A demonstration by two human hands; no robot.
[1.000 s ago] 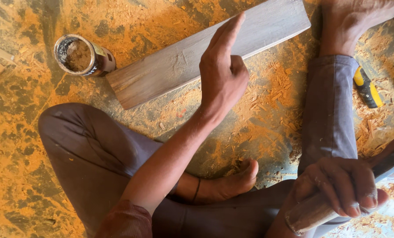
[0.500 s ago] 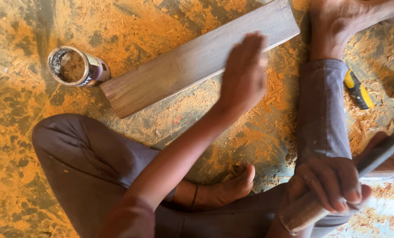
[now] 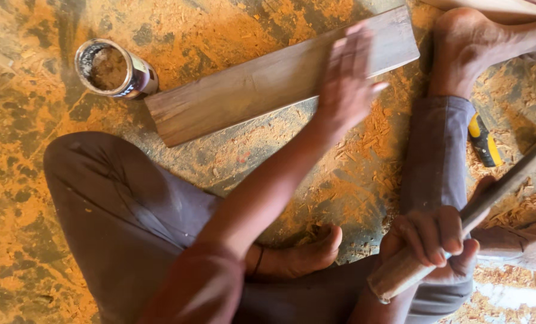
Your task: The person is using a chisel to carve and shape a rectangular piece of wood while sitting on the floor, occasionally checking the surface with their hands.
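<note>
As I sit cross-legged on the sawdust-covered floor (image 3: 232, 30), my left hand (image 3: 347, 78) is stretched out ahead of me over the wooden plank (image 3: 256, 90), fingers extended and spread flat, palm down, gripping nothing; the hand is motion-blurred, so I cannot tell whether the palm is pressing on the wood or just above it. The plank lies flat on the floor, running diagonally from its lower-left end near my left knee (image 3: 76, 162) up to its far right end beside my right foot (image 3: 466, 42). My hand covers the right-hand part of the board, well short of its far end. My right hand (image 3: 436, 240) is low at the right, near my lap, fingers curled tight around the wooden handle (image 3: 400, 273) of a long tool; its shaft (image 3: 514, 174) runs up and to the right out of my fist toward the frame edge, and the working end is out of view. An open round tin (image 3: 115, 69), with pale residue inside, lies tipped on its side just beside the plank's lower-left end, not touching it as far as I can see. A yellow-and-black tool (image 3: 484, 141) lies on the floor to the right of my right shin. My left foot (image 3: 298, 255) is tucked beneath my left forearm.
</note>
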